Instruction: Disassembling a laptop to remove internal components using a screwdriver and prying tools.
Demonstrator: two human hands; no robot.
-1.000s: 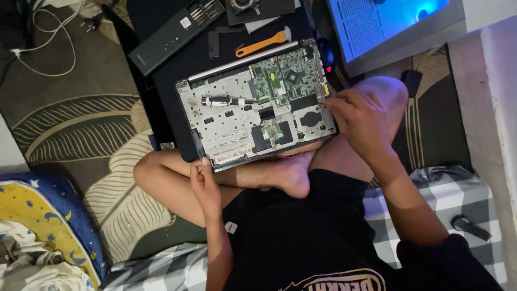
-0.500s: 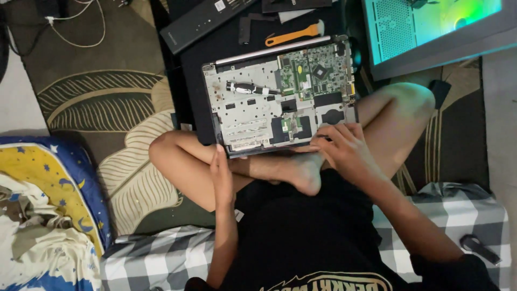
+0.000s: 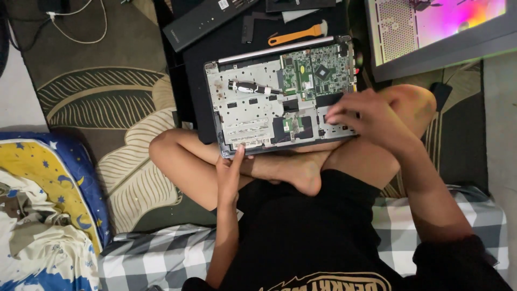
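Observation:
An opened laptop chassis (image 3: 247, 110) with its bottom cover off rests on my crossed legs, its green circuit board (image 3: 318, 73) exposed at the far right. A silver-and-black screwdriver (image 3: 250, 87) lies on the chassis near its far left. My left hand (image 3: 230, 170) steadies the near-left edge, thumb on the rim. My right hand (image 3: 366, 116) rests over the near-right corner, fingers curled down onto the parts; whether it holds anything small is hidden.
An orange-handled pry tool (image 3: 296, 35) lies beyond the laptop on a black mat (image 3: 226, 46), beside a long black battery (image 3: 207, 21). A lit computer case (image 3: 436, 27) stands at the far right. A leaf-patterned rug (image 3: 102, 102), a blue-and-yellow pillow (image 3: 48, 183) and checked bedding (image 3: 145, 256) lie to the left.
My right hand has shifted from the laptop's right edge to its near-right corner. The view has moved closer and to the right; the left hand stays at the near-left edge.

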